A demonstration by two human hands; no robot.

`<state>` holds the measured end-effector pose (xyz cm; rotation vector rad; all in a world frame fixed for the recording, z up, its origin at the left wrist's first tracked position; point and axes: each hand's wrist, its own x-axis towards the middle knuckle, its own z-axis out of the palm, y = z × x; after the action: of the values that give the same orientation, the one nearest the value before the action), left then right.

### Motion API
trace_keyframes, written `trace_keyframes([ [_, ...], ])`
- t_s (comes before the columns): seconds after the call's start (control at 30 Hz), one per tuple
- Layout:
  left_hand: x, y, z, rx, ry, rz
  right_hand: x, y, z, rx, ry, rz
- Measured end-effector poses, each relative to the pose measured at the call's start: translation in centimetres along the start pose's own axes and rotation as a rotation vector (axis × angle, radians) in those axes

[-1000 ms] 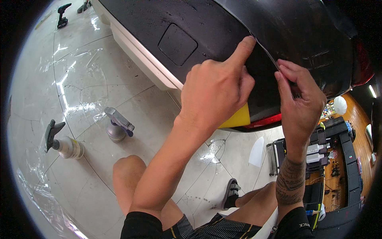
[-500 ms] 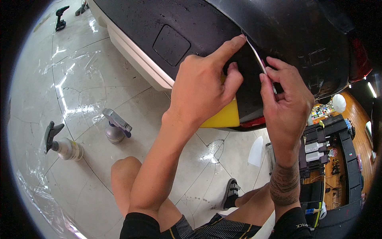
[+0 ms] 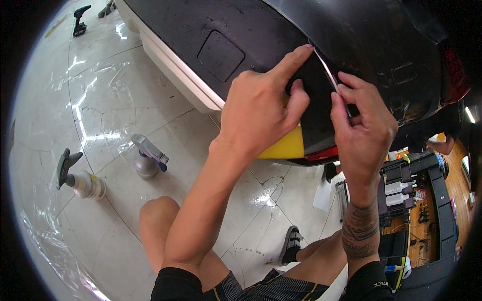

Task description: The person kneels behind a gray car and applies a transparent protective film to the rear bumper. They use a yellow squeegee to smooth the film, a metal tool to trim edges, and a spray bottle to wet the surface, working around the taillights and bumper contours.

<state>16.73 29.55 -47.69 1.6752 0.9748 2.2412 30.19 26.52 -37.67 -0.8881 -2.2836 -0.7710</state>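
My left hand [image 3: 263, 108] is over the dark car panel [image 3: 173, 27], its index finger stretched out to the top end of a narrow seam. A flat yellow piece [image 3: 286, 145] shows under the palm and between thumb and index finger. The other fingers, curled out of sight, seem to hold it. Along the seam runs a thin pale strip [image 3: 327, 72]. My right hand [image 3: 364, 118] pinches its lower part between thumb and fingers; whether it is a tool or trim cannot be made out.
Two spray bottles, one pale [image 3: 88, 185] and one purple-grey [image 3: 146, 165], stand on the tiled floor at left. A black cordless drill [image 3: 80, 22] is farther off. Clear film lies at the left. Behind my right arm are a dark workbench [image 3: 437, 200] and another person's arm [image 3: 443, 145].
Another person has come into view behind the car at the right, with a dark leg or foot near the white sheet. My hands keep nearly the same places on the car.
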Motion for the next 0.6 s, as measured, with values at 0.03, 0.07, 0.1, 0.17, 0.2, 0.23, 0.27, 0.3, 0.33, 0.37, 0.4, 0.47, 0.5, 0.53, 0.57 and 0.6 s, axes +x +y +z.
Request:
trace_keyframes([
  [0.03, 0.02, -0.10, 0.10, 0.007, 0.014, 0.018, 0.06, -0.07, -0.05, -0.002, 0.002, 0.001],
  [0.07, 0.01, -0.15, 0.16, 0.012, 0.027, 0.036, 0.08, -0.12, -0.09, -0.006, 0.002, 0.003],
  [0.1, -0.01, -0.06, 0.12, 0.013, 0.022, 0.025, 0.05, -0.14, -0.06, -0.008, 0.003, 0.010],
  [0.17, 0.00, 0.16, 0.03, 0.015, 0.011, 0.004, 0.00, -0.18, 0.04, -0.014, 0.006, 0.023],
  [0.2, 0.01, 0.17, 0.08, 0.020, 0.017, 0.008, -0.02, -0.23, 0.07, -0.005, 0.012, 0.030],
  [0.23, 0.04, 0.16, 0.13, 0.025, 0.022, 0.012, -0.06, -0.31, 0.10, 0.004, 0.017, 0.038],
  [0.27, 0.06, 0.13, 0.15, 0.029, 0.029, 0.016, -0.05, -0.41, 0.15, 0.012, 0.022, 0.044],
  [0.3, 0.05, 0.15, 0.11, 0.026, 0.028, 0.009, -0.03, -0.48, 0.18, 0.018, 0.022, 0.049],
  [0.33, 0.05, 0.20, 0.02, 0.023, 0.027, 0.002, 0.00, -0.54, 0.19, 0.023, 0.022, 0.053],
  [0.37, 0.03, 0.23, 0.01, 0.023, 0.024, -0.004, -0.06, -0.51, 0.22, 0.031, 0.025, 0.059],
  [0.4, 0.02, 0.24, 0.00, 0.029, 0.021, -0.008, -0.09, -0.50, 0.26, 0.030, 0.030, 0.051],
  [0.47, 0.01, 0.26, 0.01, 0.040, 0.018, -0.016, -0.11, -0.45, 0.30, 0.031, 0.039, 0.040],
  [0.5, 0.01, 0.25, 0.07, 0.031, 0.025, -0.009, -0.13, -0.41, 0.27, 0.033, 0.042, 0.038],
  [0.53, 0.04, 0.22, 0.15, 0.022, 0.031, -0.002, -0.16, -0.34, 0.25, 0.039, 0.043, 0.041],
  [0.57, 0.08, 0.19, 0.19, 0.014, 0.039, 0.006, -0.19, -0.29, 0.25, 0.042, 0.045, 0.040],
  [0.6, 0.08, 0.19, 0.20, 0.015, 0.035, 0.001, -0.22, -0.23, 0.25, 0.045, 0.046, 0.040],
])
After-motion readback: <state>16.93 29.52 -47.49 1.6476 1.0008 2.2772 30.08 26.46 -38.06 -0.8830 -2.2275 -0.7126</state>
